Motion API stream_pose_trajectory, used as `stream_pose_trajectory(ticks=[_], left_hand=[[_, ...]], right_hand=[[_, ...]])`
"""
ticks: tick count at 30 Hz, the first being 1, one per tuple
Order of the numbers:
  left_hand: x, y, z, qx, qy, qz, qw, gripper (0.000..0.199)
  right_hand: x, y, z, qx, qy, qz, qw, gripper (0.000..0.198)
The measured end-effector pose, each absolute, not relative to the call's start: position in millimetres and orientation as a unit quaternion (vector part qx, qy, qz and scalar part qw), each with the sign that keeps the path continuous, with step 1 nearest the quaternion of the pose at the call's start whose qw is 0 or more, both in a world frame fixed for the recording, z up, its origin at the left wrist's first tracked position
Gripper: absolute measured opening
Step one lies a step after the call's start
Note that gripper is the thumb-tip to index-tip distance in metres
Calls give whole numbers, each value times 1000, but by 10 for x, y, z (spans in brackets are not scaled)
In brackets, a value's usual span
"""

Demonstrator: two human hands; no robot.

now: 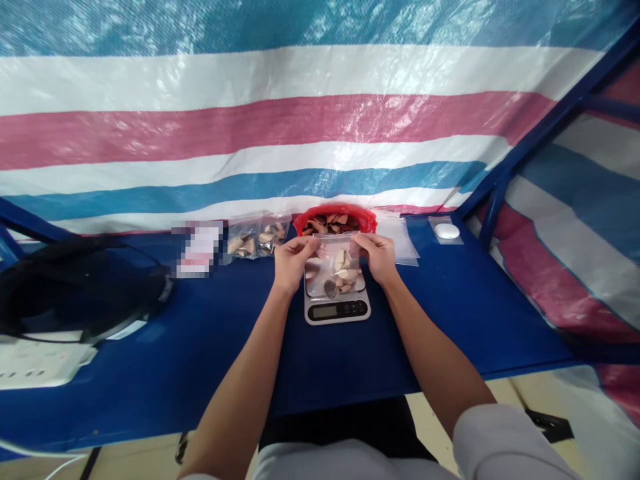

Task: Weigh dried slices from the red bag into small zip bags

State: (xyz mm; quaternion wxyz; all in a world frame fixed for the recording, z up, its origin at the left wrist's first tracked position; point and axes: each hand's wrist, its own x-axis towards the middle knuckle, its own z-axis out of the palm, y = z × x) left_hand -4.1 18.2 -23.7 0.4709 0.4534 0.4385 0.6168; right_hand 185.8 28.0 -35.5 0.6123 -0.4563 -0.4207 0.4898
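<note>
At the frame's centre, the left hand (pixel 296 263) and right hand (pixel 377 257) are pinching a clear bag (pixel 334 270) of pale pieces (pixel 345 272) over a scale (pixel 338 316); its button markings (pixel 353 308) are proving too small to read.

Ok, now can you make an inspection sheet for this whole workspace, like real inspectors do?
Surface: blue table.
Job's things: clear bag of mostly pale pieces, over white scale, contact unclear; red-rimmed container of brown pieces behind; two filled bags left; flat clear plastic right.
Clutter: black item, power strip, blurred-out item left; white rounded item right.
Hands: left hand and right hand pinch clear bag's upper part.
Cables: white cable, lower left.
Surroundings: striped sheet, blue frame.
</note>
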Motion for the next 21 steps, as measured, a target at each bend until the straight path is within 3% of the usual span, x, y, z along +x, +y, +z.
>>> stream_pose_trajectory(ticks=[15, 21], left_hand=[[-54, 199, -285, 478, 456, 631, 406, 25], [-62, 193, -285, 471, 481, 596, 437, 32]], right_hand=[[1871, 222, -267, -442, -471, 475, 598, 32], [1889, 227, -296, -447, -478, 479, 585, 34]])
